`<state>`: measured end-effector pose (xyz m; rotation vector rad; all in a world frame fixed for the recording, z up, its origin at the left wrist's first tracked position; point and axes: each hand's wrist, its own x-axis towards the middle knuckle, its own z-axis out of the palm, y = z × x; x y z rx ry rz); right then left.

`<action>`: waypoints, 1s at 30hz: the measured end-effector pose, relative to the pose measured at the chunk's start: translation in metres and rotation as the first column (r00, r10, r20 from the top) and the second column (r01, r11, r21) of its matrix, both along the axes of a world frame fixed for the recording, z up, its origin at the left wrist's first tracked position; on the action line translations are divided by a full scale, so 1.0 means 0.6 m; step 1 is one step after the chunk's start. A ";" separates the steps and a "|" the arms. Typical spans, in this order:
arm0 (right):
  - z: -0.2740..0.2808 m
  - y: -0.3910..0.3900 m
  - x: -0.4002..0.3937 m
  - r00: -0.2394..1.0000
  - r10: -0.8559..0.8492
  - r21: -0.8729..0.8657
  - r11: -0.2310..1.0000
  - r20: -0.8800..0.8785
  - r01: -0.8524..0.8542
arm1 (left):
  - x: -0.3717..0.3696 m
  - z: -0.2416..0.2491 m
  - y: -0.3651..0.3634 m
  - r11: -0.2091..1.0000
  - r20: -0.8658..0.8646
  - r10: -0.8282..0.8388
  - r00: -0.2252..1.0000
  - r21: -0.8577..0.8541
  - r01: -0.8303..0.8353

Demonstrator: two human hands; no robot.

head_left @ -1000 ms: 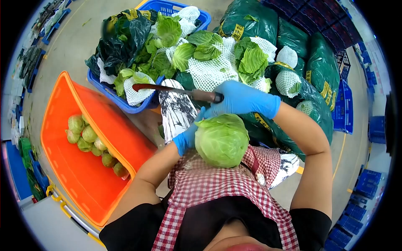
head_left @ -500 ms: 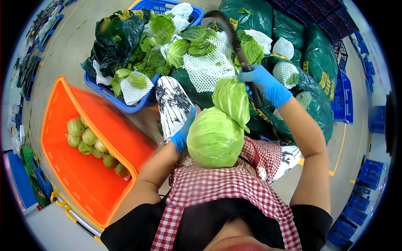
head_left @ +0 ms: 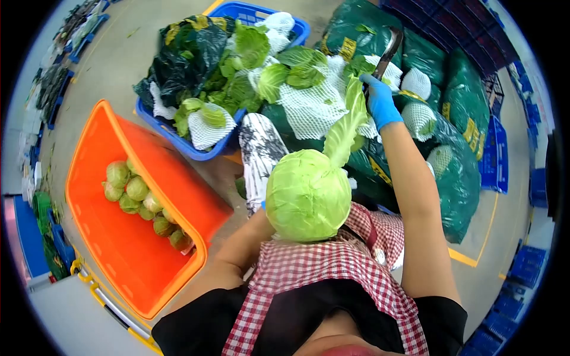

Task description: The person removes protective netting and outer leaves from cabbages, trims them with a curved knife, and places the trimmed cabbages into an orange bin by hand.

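Note:
A pale green cabbage (head_left: 307,199) sits at my lap, in front of my checked apron. My left hand (head_left: 263,204), blue-gloved, supports it from the left and below; nearly all of that hand is hidden behind the cabbage. An outer leaf (head_left: 347,127) is peeled up from the head, stretching toward my right hand (head_left: 383,104). That hand, also blue-gloved, is closed around the handle of a curved knife (head_left: 389,52), blade pointing up and away. The leaf's tip touches the fingers of this hand near the thumb.
An orange bin (head_left: 205,237) with several cabbages (head_left: 136,188) stands at the left. Ahead, a blue crate (head_left: 178,139) overflows with loose leaves, white foam nets (head_left: 312,104) and a dark plastic bag (head_left: 190,59). Green sacks (head_left: 466,98) are piled at the right.
My right hand has moved up and away with the knife, and the outer leaf has been pulled upright from the cabbage. My left hand has slipped mostly out of sight behind the head.

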<state>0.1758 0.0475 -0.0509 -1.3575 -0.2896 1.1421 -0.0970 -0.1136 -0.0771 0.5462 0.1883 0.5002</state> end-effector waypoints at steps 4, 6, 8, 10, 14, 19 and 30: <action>-0.053 0.010 -0.058 0.945 0.319 -0.118 0.944 0.075 -0.310 | -0.033 -0.018 -0.011 0.941 0.041 0.295 0.955 -0.185 -0.282; -0.022 -0.009 -0.102 0.920 0.372 -0.094 0.927 0.122 -0.363 | -0.052 -0.020 -0.004 0.885 0.065 0.420 0.905 -0.252 -0.392; -0.005 -0.018 -0.129 0.902 0.430 -0.103 0.899 0.023 -0.426 | -0.069 -0.020 0.013 0.841 0.075 0.495 0.865 -0.291 -0.456; 0.023 -0.039 -0.154 0.840 0.542 -0.113 0.836 0.020 -0.536 | -0.089 -0.020 0.039 0.814 0.086 0.541 0.837 -0.303 -0.495; 0.064 -0.091 -0.240 0.676 0.736 0.029 0.676 0.042 -0.737 | -0.114 -0.023 0.065 0.786 0.104 0.590 0.801 -0.303 -0.540; 0.074 -0.088 -0.272 0.636 0.771 -0.040 0.635 -0.039 -0.772 | -0.103 -0.024 0.054 0.764 0.106 0.623 0.775 -0.292 -0.575; -0.204 -0.104 -0.278 0.721 0.428 -0.086 0.827 -0.544 -0.556 | -0.128 -0.017 0.048 0.632 0.104 0.770 0.629 -0.255 -0.732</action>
